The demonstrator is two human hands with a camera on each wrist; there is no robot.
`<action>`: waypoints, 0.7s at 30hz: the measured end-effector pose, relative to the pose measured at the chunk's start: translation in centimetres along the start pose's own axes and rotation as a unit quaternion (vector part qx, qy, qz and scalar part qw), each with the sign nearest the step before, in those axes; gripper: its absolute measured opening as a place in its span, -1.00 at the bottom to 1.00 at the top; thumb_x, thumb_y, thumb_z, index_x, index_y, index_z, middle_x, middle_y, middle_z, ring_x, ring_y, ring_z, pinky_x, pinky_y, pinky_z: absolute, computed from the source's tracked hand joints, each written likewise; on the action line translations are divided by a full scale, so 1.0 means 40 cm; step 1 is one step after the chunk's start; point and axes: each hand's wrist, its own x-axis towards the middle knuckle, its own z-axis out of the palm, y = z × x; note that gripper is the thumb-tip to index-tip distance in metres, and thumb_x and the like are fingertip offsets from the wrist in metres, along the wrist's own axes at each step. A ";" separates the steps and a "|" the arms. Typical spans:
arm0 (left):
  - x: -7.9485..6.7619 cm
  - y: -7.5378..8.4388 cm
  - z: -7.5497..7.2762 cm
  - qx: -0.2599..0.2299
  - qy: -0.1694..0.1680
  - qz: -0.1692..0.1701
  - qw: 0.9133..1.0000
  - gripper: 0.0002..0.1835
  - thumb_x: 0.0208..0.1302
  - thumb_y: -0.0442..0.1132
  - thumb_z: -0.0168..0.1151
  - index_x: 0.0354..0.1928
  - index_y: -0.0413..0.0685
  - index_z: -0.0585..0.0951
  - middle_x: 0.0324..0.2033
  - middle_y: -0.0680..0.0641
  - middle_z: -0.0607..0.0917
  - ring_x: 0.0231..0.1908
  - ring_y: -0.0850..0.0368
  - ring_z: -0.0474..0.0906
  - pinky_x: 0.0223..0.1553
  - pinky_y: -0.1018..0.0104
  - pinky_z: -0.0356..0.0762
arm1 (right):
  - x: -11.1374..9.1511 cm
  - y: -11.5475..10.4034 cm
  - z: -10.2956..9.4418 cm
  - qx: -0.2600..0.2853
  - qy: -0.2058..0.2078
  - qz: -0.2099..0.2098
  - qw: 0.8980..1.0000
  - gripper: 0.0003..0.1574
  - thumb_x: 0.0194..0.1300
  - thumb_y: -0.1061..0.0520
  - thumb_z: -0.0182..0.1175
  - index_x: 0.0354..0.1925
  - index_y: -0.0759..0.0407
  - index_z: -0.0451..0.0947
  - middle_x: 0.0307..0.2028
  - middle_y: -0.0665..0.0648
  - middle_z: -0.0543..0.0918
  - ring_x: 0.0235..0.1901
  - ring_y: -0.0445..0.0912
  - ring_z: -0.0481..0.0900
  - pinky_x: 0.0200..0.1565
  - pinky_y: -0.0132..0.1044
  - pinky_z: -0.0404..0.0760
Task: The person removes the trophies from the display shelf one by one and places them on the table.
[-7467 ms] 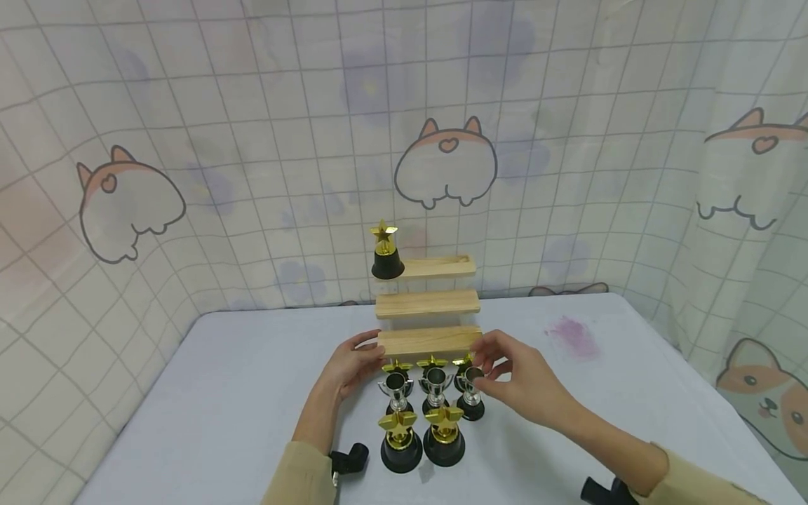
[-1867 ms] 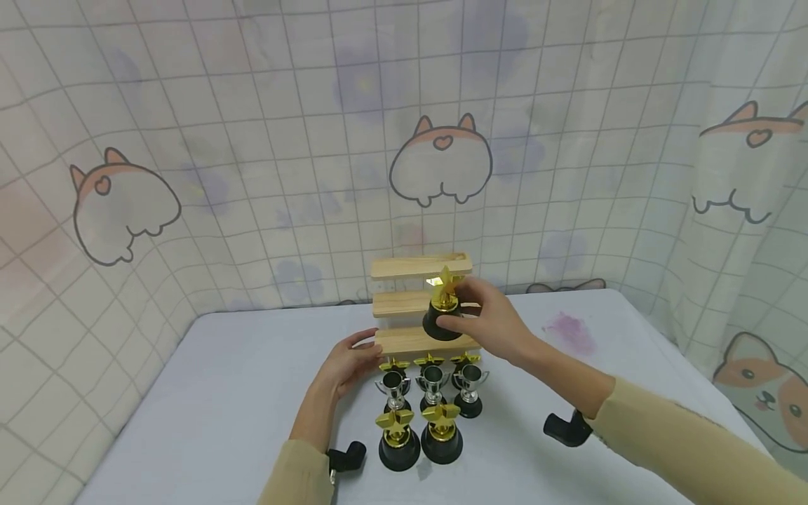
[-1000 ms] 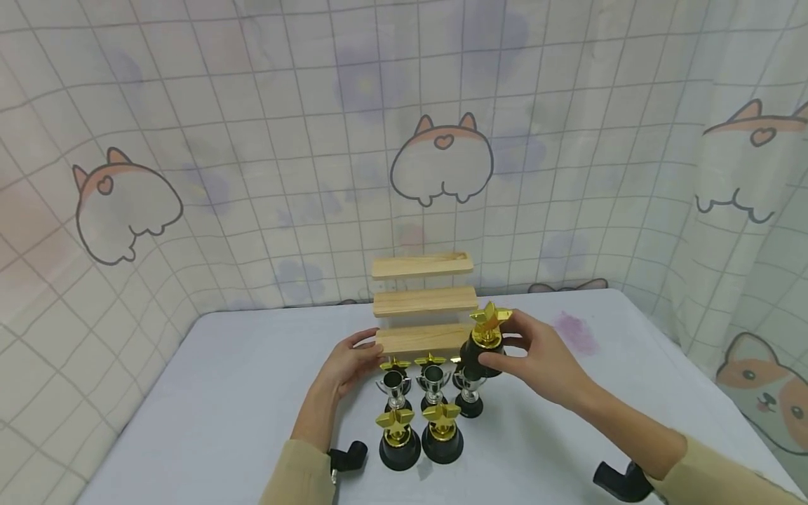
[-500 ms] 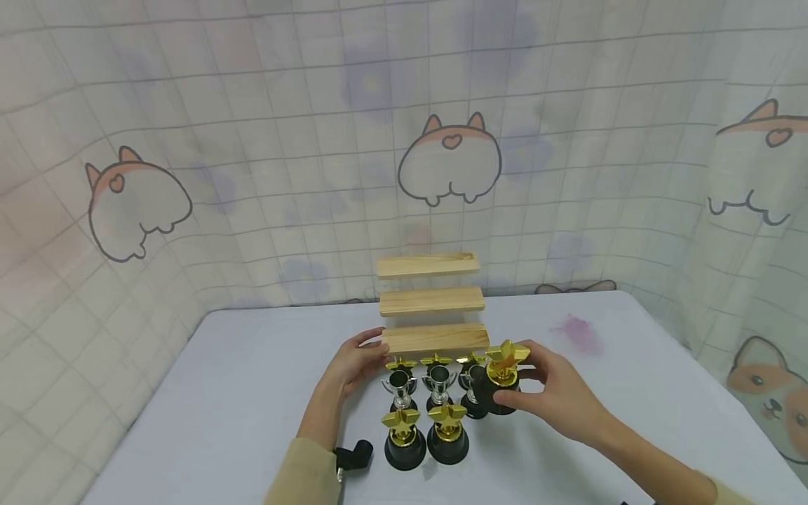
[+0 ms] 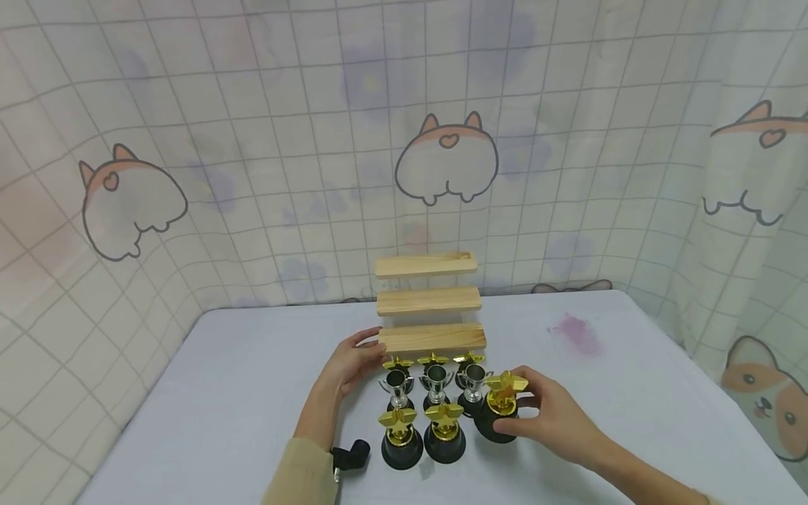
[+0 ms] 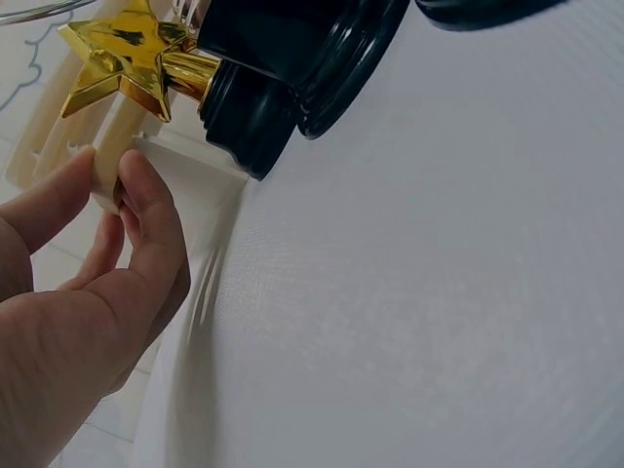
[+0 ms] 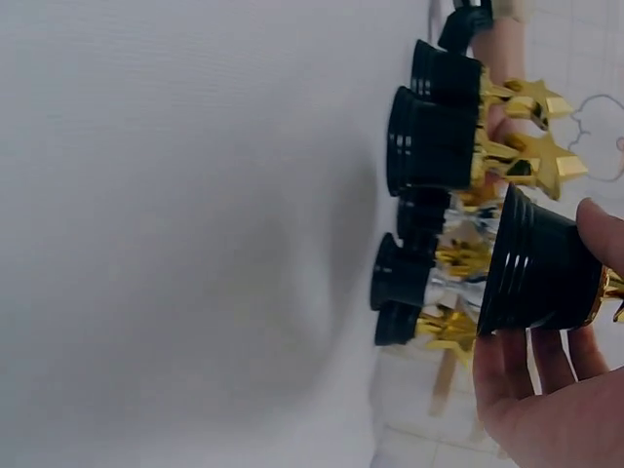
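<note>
My right hand grips a star trophy by its black base, thumb in front and fingers behind. In the right wrist view the base of this trophy hangs a little off the white tabletop. Two more gold star trophies stand to its left in the front row. Behind them are silver cup trophies, then a row of gold star trophies. My left hand pinches the left end of the lowest wooden shelf; the left wrist view shows thumb and fingers on that wood.
Two higher wooden shelf boards rise in steps behind the lowest one. A white cloth covers the table, with a pink stain at the right. A grid-patterned curtain hangs behind and along both sides.
A star trophy stood on the top shelf at first. My right hand has lifted it off and carried it down, right and forward to the front row. My left hand stays at the shelf.
</note>
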 end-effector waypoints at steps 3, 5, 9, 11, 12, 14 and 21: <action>0.001 -0.001 0.001 -0.001 0.002 -0.001 1.000 -0.42 0.41 -0.47 0.27 0.43 -0.30 0.39 0.15 -0.36 0.57 -0.14 0.06 0.68 -0.06 0.27 0.71 | 0.000 0.018 0.008 0.005 -0.003 0.023 1.000 -0.22 0.05 0.10 0.63 0.14 0.28 0.46 -0.04 0.15 0.62 -0.04 0.09 0.67 0.03 0.08 0.69; 0.003 -0.001 0.002 -0.001 0.004 -0.002 1.000 -0.42 0.40 -0.47 0.27 0.43 -0.30 0.39 0.15 -0.36 0.57 -0.14 0.05 0.68 -0.07 0.28 0.71 | 0.000 0.031 0.014 0.005 -0.005 0.030 1.000 -0.22 0.03 0.11 0.63 0.13 0.28 0.47 -0.04 0.14 0.62 -0.03 0.10 0.67 0.05 0.07 0.69; 0.005 -0.001 0.001 0.001 0.002 0.000 1.000 -0.42 0.41 -0.47 0.26 0.43 -0.30 0.38 0.16 -0.37 0.56 -0.14 0.05 0.68 -0.07 0.28 0.71 | 0.006 0.055 0.028 -0.002 -0.013 0.023 1.000 -0.26 0.01 0.12 0.64 0.08 0.25 0.48 -0.06 0.11 0.62 -0.02 0.05 0.65 0.07 -0.02 0.68; 0.006 -0.001 0.001 0.001 0.000 0.000 1.000 -0.42 0.41 -0.47 0.26 0.43 -0.31 0.38 0.16 -0.37 0.55 -0.14 0.05 0.67 -0.07 0.28 0.71 | 0.009 0.063 0.036 -0.008 -0.017 0.019 1.000 -0.27 -0.01 0.12 0.65 0.05 0.24 0.49 -0.07 0.10 0.62 -0.02 0.02 0.62 0.08 -0.06 0.67; 0.005 0.000 0.001 0.001 -0.001 0.000 1.000 -0.42 0.41 -0.47 0.26 0.43 -0.31 0.38 0.16 -0.37 0.55 -0.14 0.05 0.67 -0.07 0.28 0.71 | 0.010 0.068 0.040 -0.012 -0.018 0.020 1.000 -0.26 -0.02 0.13 0.66 0.05 0.24 0.49 -0.07 0.08 0.62 -0.01 0.01 0.61 0.08 -0.07 0.67; 0.003 0.001 0.001 0.002 -0.001 0.000 1.000 -0.42 0.41 -0.46 0.26 0.43 -0.32 0.38 0.17 -0.38 0.55 -0.14 0.05 0.67 -0.06 0.27 0.71 | 0.015 0.074 0.048 -0.022 -0.016 0.027 0.999 -0.25 -0.05 0.13 0.67 0.04 0.24 0.50 -0.07 0.07 0.62 0.00 0.01 0.59 0.09 -0.07 0.67; 0.003 0.002 0.000 -0.004 -0.001 -0.004 1.000 -0.41 0.40 -0.48 0.26 0.43 -0.32 0.38 0.16 -0.38 0.55 -0.13 0.04 0.67 -0.06 0.26 0.71 | 0.022 0.080 0.068 -0.037 -0.017 0.041 0.998 -0.27 -0.10 0.17 0.68 -0.01 0.21 0.51 -0.10 0.05 0.63 0.00 0.01 0.60 0.09 -0.05 0.67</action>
